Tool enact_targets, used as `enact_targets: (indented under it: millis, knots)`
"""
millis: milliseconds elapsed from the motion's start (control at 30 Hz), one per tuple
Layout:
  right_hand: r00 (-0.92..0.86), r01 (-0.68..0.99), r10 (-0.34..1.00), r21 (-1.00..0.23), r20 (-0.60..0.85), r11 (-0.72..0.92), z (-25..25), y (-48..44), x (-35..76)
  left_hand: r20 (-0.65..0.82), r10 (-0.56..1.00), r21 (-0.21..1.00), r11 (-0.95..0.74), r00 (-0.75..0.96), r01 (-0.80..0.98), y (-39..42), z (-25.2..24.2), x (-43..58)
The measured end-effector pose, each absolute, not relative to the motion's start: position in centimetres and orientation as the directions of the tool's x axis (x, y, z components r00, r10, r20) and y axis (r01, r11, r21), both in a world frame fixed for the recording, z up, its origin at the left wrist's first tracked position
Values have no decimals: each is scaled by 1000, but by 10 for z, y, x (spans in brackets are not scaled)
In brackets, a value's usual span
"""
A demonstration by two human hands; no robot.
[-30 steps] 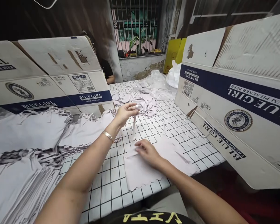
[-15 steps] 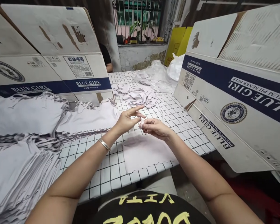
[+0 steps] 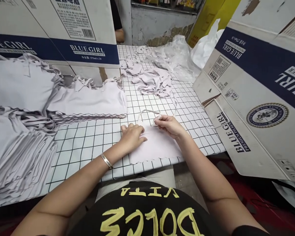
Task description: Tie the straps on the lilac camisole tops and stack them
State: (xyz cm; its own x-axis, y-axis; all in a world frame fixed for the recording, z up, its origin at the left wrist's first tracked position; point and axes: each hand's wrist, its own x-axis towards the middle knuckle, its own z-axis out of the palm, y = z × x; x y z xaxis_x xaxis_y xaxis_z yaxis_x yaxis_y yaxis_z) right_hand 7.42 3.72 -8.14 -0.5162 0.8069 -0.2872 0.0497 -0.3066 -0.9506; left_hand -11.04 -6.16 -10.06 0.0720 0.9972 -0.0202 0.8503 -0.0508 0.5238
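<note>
A pale lilac piece of fabric, seemingly a garment, lies flat at the table's front edge with its wavy hem toward me. My left hand rests on its upper left corner, fingers bent downward and thumb apart, gripping nothing visible. Beyond the garment's top edge, my right hand pinches a narrow pale strap between thumb and fingertips. The strap curves away to the left in a loop. Part of it is hidden by the fingers.
Stacked pale garments with straps stand at left. A loose fabric heap and clear plastic lie farther back on the checked table. Cardboard boxes flank both sides, including the right box. Another person's arm shows behind.
My hands have parted and come down to the garment. The left now rests on its corner; the right keeps the small pale strip, now showing as a looped strap. The view has tilted down.
</note>
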Motion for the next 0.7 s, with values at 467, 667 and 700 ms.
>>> enact_targets:
  millis: [467, 667, 700]
  knots:
    - [-604, 216, 770, -972, -206, -91, -107, 23, 61, -84, 995, 712, 95, -51, 696, -52, -111, -94]
    - [-593, 281, 775, -958, -219, -55, -107, 18, 59, -82, 994, 728, 107, -69, 677, -52, -109, -94]
    - [-592, 287, 775, -956, -222, -55, -107, 17, 59, -81, 994, 731, 107, -70, 674, -52, -109, -94]
